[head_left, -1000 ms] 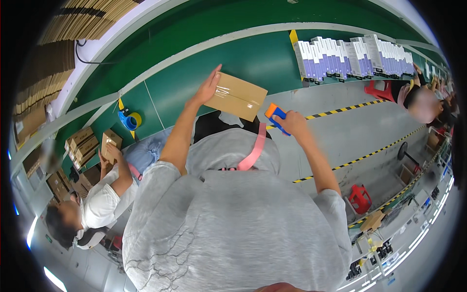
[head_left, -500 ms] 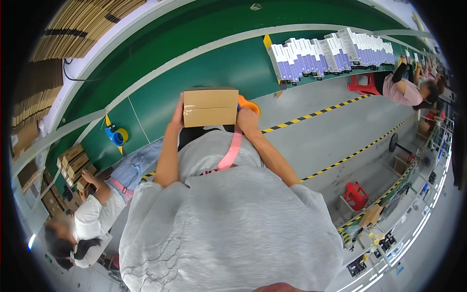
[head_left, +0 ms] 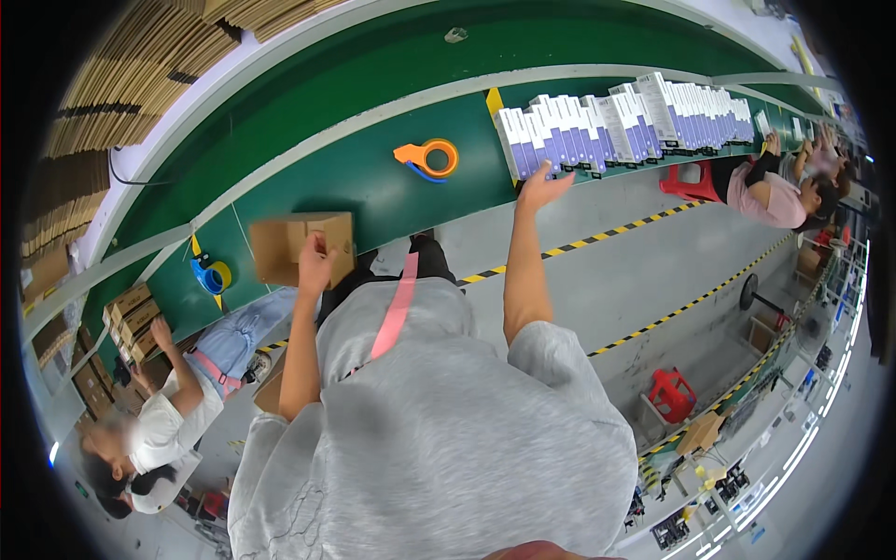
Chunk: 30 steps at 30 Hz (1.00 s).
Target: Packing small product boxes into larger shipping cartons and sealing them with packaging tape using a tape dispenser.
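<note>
My left hand (head_left: 317,262) grips a small brown cardboard box (head_left: 279,252) at the table's near edge, its fingers bent over the box's side. The box is tipped so that an open side and its bare inside show. Stretched out to the right, my right hand (head_left: 543,189) is open and holds nothing. Its fingertips are at the near side of a row of white and purple cartons (head_left: 571,135); whether they touch cannot be told. Between my hands, an orange tape dispenser (head_left: 452,159) with a blue part lies on the green table (head_left: 373,191).
A blue tape dispenser (head_left: 211,275) lies left of the box. At the far left a co-worker (head_left: 182,397) handles brown boxes (head_left: 133,317). Flattened cardboard (head_left: 121,75) is stacked behind. More people sit at the right, near a red stool (head_left: 686,180).
My right hand has let go of the orange tape dispenser and moved right to the cartons. My left hand has carried the box left and turned it, showing its open side.
</note>
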Tool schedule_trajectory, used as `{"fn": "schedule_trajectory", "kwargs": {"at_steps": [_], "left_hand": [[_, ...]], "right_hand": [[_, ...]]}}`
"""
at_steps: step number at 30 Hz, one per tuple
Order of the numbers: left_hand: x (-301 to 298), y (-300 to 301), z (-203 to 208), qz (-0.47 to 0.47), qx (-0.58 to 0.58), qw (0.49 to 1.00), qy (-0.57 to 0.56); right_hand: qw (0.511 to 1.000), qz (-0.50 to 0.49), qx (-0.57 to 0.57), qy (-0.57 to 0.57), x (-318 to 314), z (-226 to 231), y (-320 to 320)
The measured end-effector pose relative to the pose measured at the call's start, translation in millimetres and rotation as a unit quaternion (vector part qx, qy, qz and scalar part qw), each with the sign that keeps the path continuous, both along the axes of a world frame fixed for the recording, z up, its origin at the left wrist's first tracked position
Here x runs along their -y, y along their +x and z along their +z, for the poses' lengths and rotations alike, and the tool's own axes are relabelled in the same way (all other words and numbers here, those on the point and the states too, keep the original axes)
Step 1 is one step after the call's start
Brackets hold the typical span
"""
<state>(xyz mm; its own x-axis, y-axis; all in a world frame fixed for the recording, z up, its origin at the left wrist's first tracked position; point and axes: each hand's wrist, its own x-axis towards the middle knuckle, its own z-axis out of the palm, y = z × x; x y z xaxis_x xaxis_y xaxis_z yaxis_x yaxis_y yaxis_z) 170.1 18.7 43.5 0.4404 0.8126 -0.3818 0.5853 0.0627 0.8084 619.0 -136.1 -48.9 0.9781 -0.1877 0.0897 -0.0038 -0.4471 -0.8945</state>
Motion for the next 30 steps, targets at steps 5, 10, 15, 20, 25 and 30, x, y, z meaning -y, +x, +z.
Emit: {"fn": "schedule_trajectory", "kwargs": {"at_steps": [5,10,15,20,25,30], "left_hand": [[22.0,0.0,-17.3,-0.072,-0.061,0.995,-0.012],[20.3,5.3,-22.2,-0.059,-0.046,0.997,-0.012],[20.1,16.7,-21.7,-0.017,-0.05,0.999,-0.013],[13.9,39.3,-32.1,0.003,0.019,0.999,-0.043],[13.1,48.9,-21.5,0.009,-0.031,0.998,-0.045],[20.0,30.5,11.6,0.052,0.042,0.995,-0.069]], "right_hand": [[0.995,0.037,-0.068,0.055,-30.2,12.3,1.4],[0.969,0.049,-0.089,0.226,-16.6,1.2,12.3],[0.938,0.257,0.097,-0.212,-18.9,12.6,22.4],[0.856,0.335,0.106,-0.378,-41.2,1.6,39.6],[0.78,0.372,0.157,-0.478,-57.8,13.0,25.1],[0.739,0.382,0.076,-0.55,-74.3,28.5,40.8]]}}
